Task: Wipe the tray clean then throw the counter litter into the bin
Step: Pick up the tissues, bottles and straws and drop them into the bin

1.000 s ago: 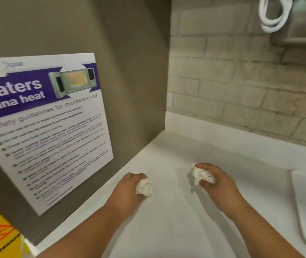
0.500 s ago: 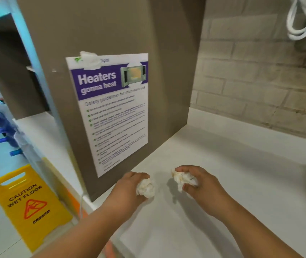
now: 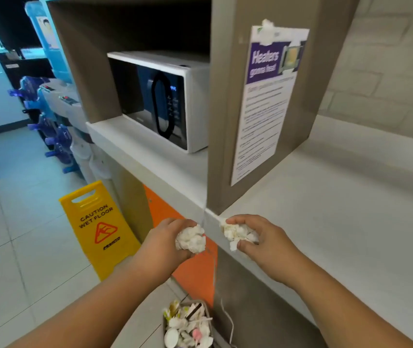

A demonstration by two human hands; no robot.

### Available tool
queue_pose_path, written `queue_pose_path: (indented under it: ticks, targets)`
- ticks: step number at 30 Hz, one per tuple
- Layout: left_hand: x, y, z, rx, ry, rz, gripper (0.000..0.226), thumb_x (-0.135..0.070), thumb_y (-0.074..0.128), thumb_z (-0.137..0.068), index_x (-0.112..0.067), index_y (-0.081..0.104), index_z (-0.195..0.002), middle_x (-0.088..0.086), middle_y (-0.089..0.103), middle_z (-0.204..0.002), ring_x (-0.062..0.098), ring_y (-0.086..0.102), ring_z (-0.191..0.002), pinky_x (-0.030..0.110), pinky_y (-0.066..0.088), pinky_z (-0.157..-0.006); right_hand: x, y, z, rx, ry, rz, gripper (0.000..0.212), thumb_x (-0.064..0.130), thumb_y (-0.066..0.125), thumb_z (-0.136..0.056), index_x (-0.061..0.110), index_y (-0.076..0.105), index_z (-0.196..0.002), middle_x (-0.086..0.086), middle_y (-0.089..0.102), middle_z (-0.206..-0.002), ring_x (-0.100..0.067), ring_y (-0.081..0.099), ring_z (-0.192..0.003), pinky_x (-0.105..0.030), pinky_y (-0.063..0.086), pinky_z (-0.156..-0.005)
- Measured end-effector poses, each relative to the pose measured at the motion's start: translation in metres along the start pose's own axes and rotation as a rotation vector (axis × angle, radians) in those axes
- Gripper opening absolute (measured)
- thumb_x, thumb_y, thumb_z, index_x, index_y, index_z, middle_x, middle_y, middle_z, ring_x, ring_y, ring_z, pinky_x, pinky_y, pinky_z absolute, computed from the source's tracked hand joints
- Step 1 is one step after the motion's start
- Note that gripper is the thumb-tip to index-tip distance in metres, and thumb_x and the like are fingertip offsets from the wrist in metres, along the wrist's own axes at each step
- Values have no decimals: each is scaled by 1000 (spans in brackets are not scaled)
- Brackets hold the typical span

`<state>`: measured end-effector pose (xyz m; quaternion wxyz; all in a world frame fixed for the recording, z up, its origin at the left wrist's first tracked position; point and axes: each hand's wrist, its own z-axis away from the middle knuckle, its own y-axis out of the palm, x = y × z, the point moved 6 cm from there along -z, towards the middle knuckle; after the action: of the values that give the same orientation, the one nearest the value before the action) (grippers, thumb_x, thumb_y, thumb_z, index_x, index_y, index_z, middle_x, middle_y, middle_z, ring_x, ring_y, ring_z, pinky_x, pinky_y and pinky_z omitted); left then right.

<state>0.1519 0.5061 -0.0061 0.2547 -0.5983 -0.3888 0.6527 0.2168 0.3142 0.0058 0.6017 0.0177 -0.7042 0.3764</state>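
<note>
My left hand (image 3: 165, 243) grips a crumpled white tissue wad (image 3: 190, 239), held out past the counter's front edge over the floor. My right hand (image 3: 263, 241) grips a second crumpled tissue (image 3: 235, 233) right at the edge of the white counter (image 3: 326, 209). Below both hands, at the bottom of the view, stands a bin (image 3: 187, 327) full of white litter, against the counter's base. The tray is out of view.
A white microwave (image 3: 160, 101) sits in a shelf niche to the left. A brown divider panel carries a poster (image 3: 265, 101). A yellow wet-floor sign (image 3: 99, 227) stands on the tiled floor. Water dispensers (image 3: 59, 114) line the far left. An orange panel (image 3: 192, 259) lies under the shelf.
Both hands, each with its tissue, have drawn back from over the counter to its front edge. My view swung left and down, bringing the microwave, floor sign and bin into sight.
</note>
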Motion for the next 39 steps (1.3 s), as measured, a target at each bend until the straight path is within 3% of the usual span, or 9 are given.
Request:
queue_pose_path:
  ticks: [5, 10, 17, 23, 26, 31, 34, 36, 39]
  targets:
    - [67, 9, 26, 20, -129, 23, 57, -21, 77, -75, -33, 53, -125, -7, 51, -116, 12, 50, -105, 19, 36, -81, -16, 70, 4, 148, 68, 45, 45, 6, 62, -85, 40, 61, -115, 17, 50, -120, 3, 55, -92, -4, 42, -68]
    - [123, 45, 36, 59, -268, 111, 54, -16, 78, -73, -27, 56, -121, -9, 47, -109, 8, 48, -98, 13, 31, -77, -79, 124, -2, 273, 163, 135, 46, 9, 63, -84, 44, 60, -114, 18, 48, -125, -1, 51, -108, -8, 37, -82]
    - [203, 120, 28, 98, -442, 128, 56, -17, 77, -71, -32, 56, -121, -6, 51, -111, 9, 46, -94, 16, 34, -79, -190, 196, -34, 358, 282, 199, 43, 4, 57, -86, 35, 60, -115, 9, 45, -120, -6, 46, -104, -2, 37, -69]
    - [282, 203, 26, 96, -562, 165, 56, -19, 79, -70, -32, 57, -120, -9, 48, -103, 9, 47, -90, 17, 35, -77, -297, 290, -55, 447, 304, 320, 44, 5, 57, -86, 31, 57, -122, 7, 43, -133, -12, 46, -116, -19, 39, -94]
    - [319, 247, 37, 116, -607, 150, 55, -21, 77, -71, -33, 57, -120, -10, 48, -102, 9, 47, -88, 17, 35, -75, -347, 346, -52, 537, 241, 373, 46, 5, 52, -87, 30, 55, -125, 6, 42, -135, -15, 45, -121, -19, 35, -98]
    - [364, 301, 60, 149, -645, 155, 51, -23, 76, -71, -36, 58, -116, -15, 45, -91, 4, 48, -77, 9, 38, -63, -386, 415, -42, 634, -127, 533, 21, 23, 45, -97, 34, 57, -110, 3, 44, -127, -27, 43, -123, -32, 38, -100]
    - [381, 318, 69, 139, -667, 174, 51, -21, 77, -70, -38, 58, -114, -20, 46, -90, -3, 49, -77, 9, 41, -64, -420, 434, -35, 713, -147, 573, 32, 21, 44, -96, 25, 46, -127, 5, 36, -134, -29, 38, -127, -37, 36, -101]
    - [389, 325, 72, 130, -672, 174, 51, -21, 77, -69, -38, 58, -114, -21, 46, -92, 0, 50, -80, 11, 41, -64, -440, 443, -32, 796, -197, 663, 43, 6, 54, -83, 23, 45, -122, -4, 34, -141, -32, 43, -124, -40, 44, -91]
    - [398, 334, 73, 114, -660, 161, 52, -21, 78, -69, -38, 58, -112, -22, 47, -92, -1, 49, -80, 6, 37, -65, -460, 454, -34, 788, -353, 784, 56, 18, 79, -48, 30, 55, -97, 5, 58, -112, -21, 62, -99, -30, 53, -69]
